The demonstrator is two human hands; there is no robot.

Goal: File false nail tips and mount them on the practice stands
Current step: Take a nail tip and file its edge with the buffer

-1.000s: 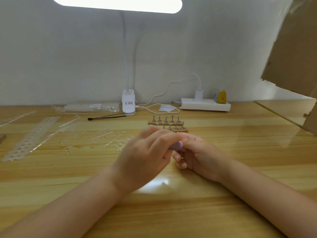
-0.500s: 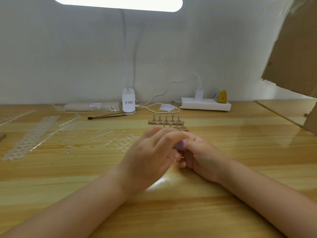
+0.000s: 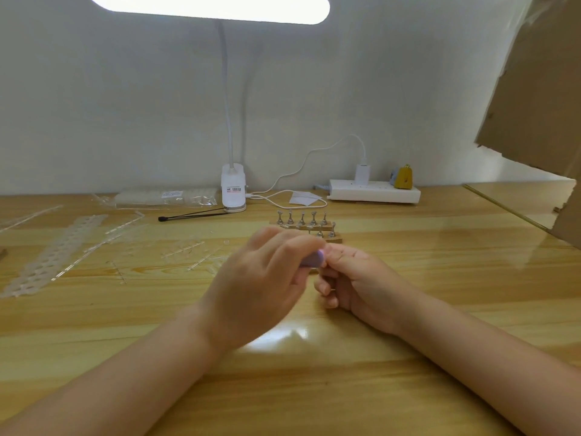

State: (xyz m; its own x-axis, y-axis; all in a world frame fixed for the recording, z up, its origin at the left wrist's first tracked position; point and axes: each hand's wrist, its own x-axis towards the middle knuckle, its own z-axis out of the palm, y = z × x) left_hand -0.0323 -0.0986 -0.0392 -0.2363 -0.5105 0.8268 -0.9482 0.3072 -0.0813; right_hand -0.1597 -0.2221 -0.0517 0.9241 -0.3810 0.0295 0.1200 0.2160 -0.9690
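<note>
Glossy yellow wooden desk (image 3: 440, 357), planks running left-right; both forearms cut off at bottom edge. Landmark: small wooden practice stand block w/ metal pegs (image 3: 306, 227), partly hidden behind the fingers. Left of block: clear plastic nail-tip strips (image 3: 47, 259), hard to make out vs the wood. Just in front of block, left hand (image 3: 261, 287) is blurred, fingers curled round a rounded lilac nail file (image 3: 312, 259), long axis approx left-right, visible end pointing at right hand (image 3: 361, 284). Right fingertips pinched together beside that end; nail tip itself too small/hidden to see.
</note>
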